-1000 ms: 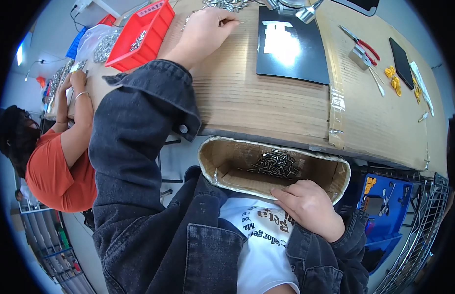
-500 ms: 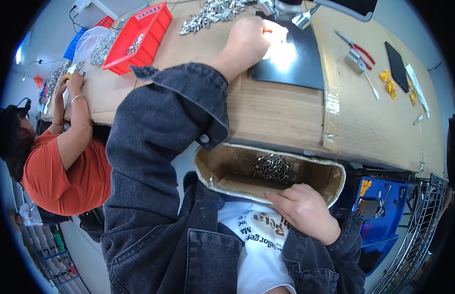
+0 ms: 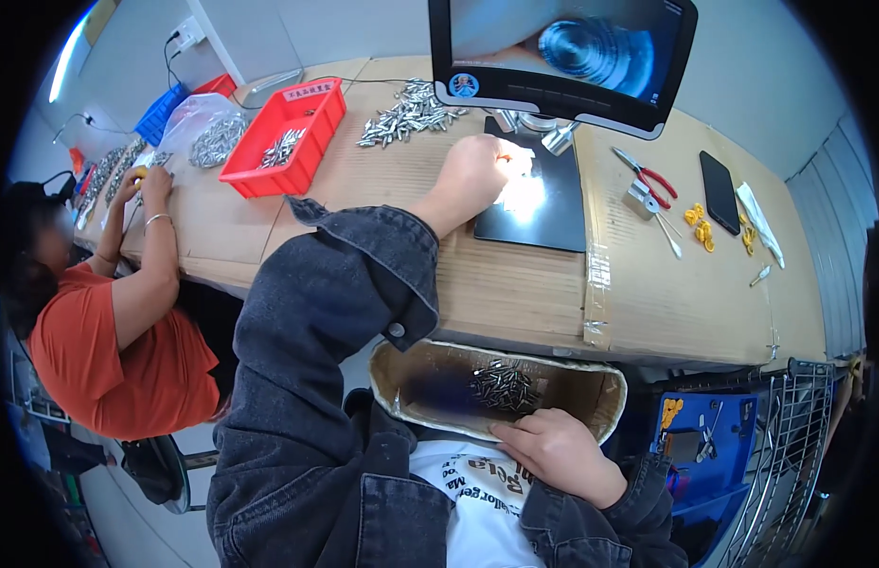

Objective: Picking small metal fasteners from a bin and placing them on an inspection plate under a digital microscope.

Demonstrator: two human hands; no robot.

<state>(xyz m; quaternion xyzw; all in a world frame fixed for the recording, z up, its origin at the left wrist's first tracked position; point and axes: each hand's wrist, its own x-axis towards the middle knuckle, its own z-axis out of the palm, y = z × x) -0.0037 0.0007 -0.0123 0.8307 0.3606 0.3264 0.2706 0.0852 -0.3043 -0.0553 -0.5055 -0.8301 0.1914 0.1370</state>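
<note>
Under the bright light over a black mat (image 3: pixel 543 222), my left hand (image 3: pixel 470 180) is closed in a pinch. Glare washes out its fingertips; the monitor (image 3: pixel 591 57) shows an enlarged round, ringed metal end beside a blurred finger, so a small metal part is in the pinch. My right hand (image 3: pixel 558 456) grips the near rim of a cardboard box (image 3: pixel 430 364) at my lap, its fingers closed over the edge. Small metal parts (image 3: pixel 506 386) lie heaped inside that box. Silvery metal parts (image 3: pixel 411 115) form a loose pile behind my left hand.
Left of the pile, a red bin (image 3: pixel 286 137) holds more metal parts. Red-handled pliers (image 3: pixel 648 178), a metal block (image 3: pixel 640 199), a cotton swab (image 3: pixel 668 237), yellow pieces (image 3: pixel 700 227) and a black phone (image 3: pixel 719 192) lie at right. A co-worker (image 3: pixel 117 331) sits at left.
My view has tilted upward, so the table sits lower and the monitor's screen has come into sight. Both hands keep about the same places over the mat and on the box rim.
</note>
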